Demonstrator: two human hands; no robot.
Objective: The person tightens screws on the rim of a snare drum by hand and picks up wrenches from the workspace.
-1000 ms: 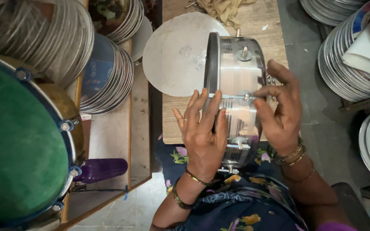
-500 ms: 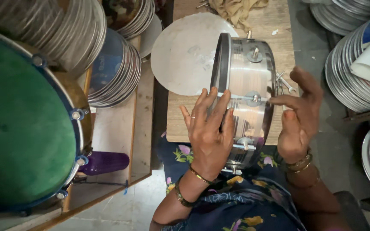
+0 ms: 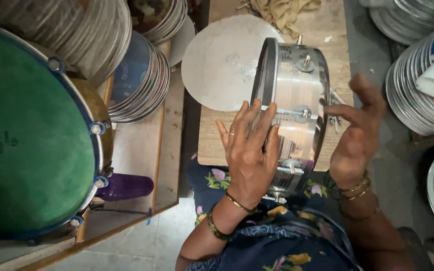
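left hand spread flat on shiny steel drum shell | right hand open, seemingly just clear | wooden worktop beneath

The drum has a shiny, smooth metal shell; the counter is rough bare wood; the disc is matt grey.

Shiny metal drum shell on edge

There is one shiny metal drum standing on its edge; two hands touch or reach it, the left hand and the right hand; one flat round skin lies left of the drum; one big green drum sits far left of it; one purple stick lies beside that.
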